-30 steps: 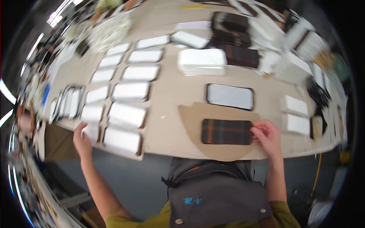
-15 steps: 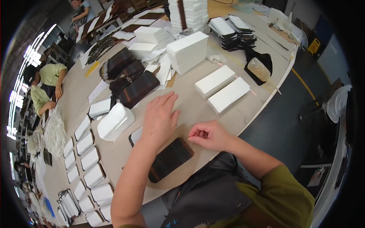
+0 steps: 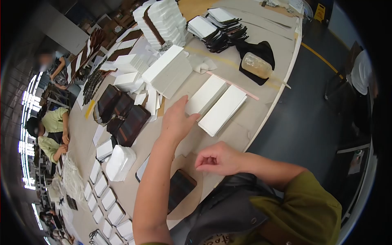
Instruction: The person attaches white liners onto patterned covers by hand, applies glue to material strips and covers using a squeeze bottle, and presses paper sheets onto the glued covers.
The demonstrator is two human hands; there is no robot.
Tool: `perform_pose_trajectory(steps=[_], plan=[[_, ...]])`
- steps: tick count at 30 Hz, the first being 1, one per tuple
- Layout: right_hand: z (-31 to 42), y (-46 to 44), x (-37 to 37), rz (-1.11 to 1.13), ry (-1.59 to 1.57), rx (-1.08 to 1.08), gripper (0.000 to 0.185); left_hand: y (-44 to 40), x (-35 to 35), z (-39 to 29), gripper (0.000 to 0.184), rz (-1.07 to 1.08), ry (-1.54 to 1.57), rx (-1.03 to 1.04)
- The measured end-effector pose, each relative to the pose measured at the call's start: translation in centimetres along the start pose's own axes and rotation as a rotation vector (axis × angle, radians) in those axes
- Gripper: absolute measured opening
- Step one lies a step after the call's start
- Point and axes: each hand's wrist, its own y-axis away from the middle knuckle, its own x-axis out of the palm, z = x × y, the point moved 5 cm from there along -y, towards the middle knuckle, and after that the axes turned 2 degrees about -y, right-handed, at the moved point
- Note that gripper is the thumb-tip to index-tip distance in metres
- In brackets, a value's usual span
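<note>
My left hand (image 3: 177, 122) reaches over the table with fingers stretched and thumb apart, beside the nearer end of a stack of white rectangular sheets (image 3: 208, 96). Whether the fingertips touch it I cannot tell. A second white stack (image 3: 223, 110) lies alongside, to the right. My right hand (image 3: 217, 158) is closed, its fingers curled in just above the table's front edge; anything inside is hidden. Below the hands lies a dark plaid rounded panel (image 3: 182, 188), partly covered by my left forearm. Behind that forearm shows a white piece with a dark edge (image 3: 142, 168).
Tall white stacks (image 3: 169, 67) and dark plaid pieces (image 3: 132, 124) stand farther back. Rows of white dark-edged pieces (image 3: 108, 200) lie at left. A clear lump (image 3: 257, 65) rests on black cloth. A person in a light green shirt (image 3: 57, 128) works at the far left.
My left hand has moved forward to the white stacks. My right hand has drawn back from the plaid panel and stays curled. The whole view has turned and shifted.
</note>
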Motion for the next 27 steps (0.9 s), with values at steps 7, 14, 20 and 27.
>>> perform_pose_trajectory(steps=[7, 14, 20, 27], plan=[[4.4, -1.6, -10.4, -0.250, 0.381, -0.279, 0.009, -1.7, -0.8, 1.8, 0.058, 0.158, 0.185, -0.031], [1.6, -4.4, -11.3, -0.219, 0.719, -0.223, 0.019, -2.2, -0.7, 3.4, 0.053, 0.272, 0.473, -0.122], [1.9, -5.2, -10.7, -0.144, 0.833, -0.216, 0.035, -2.2, -0.8, 1.5, 0.076, 0.238, 0.157, 0.005], [2.2, -5.2, -10.9, -0.148, 0.806, -0.163, 0.040, -2.9, 0.6, 0.5, 0.082, 0.136, 0.120, -0.047]])
